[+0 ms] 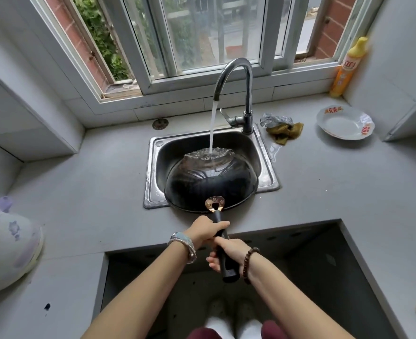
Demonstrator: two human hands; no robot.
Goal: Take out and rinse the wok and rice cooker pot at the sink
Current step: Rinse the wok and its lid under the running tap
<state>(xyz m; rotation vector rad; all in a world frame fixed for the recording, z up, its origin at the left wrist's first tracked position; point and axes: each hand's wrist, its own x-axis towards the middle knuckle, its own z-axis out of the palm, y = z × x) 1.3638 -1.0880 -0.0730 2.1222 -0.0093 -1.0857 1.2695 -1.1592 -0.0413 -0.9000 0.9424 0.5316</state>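
Note:
A black wok (209, 182) is turned upside down and tilted over the steel sink (153, 172). Water runs from the curved tap (238, 77) onto the wok's underside and splashes off it. Both hands grip its long black handle (223, 255): my left hand (205, 230) holds it near the copper rivet plate, and my right hand (229, 253) holds it lower down. A white rice cooker (9, 243) with a purple pattern stands at the left edge of the counter; its pot is not visible.
A white plate (344, 123) with red marks lies on the counter at the right. A yellow detergent bottle (346, 69) stands on the sill. A steel scrubber (275, 118) and an olive cloth (286, 133) lie beside the tap. A sink plug (160, 124) lies behind the sink.

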